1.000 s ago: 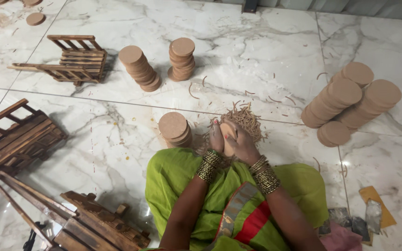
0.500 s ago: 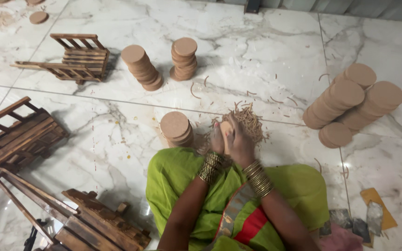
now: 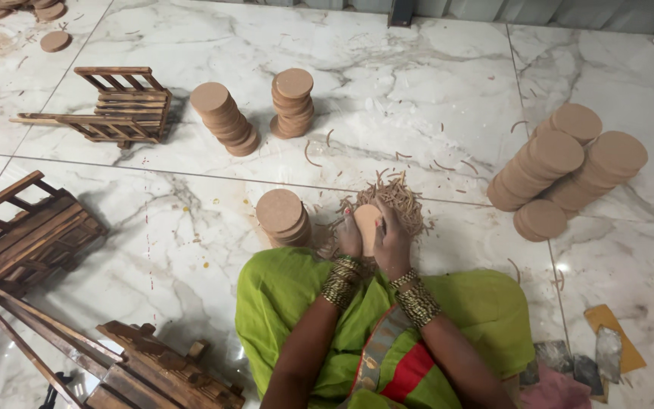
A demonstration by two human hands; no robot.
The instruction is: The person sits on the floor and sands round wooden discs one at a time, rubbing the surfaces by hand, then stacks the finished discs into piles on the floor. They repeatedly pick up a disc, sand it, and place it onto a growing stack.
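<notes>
Hands meet at the centre of the view, just above the person's green lap: the left hand and the right hand are pressed together around one round wooden disc, held upright on edge between the palms and fingers, so both are clamped on it. Gold bangles ring both wrists.

Directly behind the disc, at 12 o'clock from the hands, lies a heap of thin wood shavings on the marble floor. At 9 o'clock, just beside the left hand, stands a short stack of discs. Farther off at 11 o'clock are a leaning stack and an upright stack, near each other. At 2 o'clock, well apart, several long stacks lie tipped together in a pile of discs.

A small wooden rack sits at 10 o'clock, and more slatted wooden frames rest at 9 o'clock and toward 7 o'clock. At 4 o'clock lie sheets of sandpaper.
</notes>
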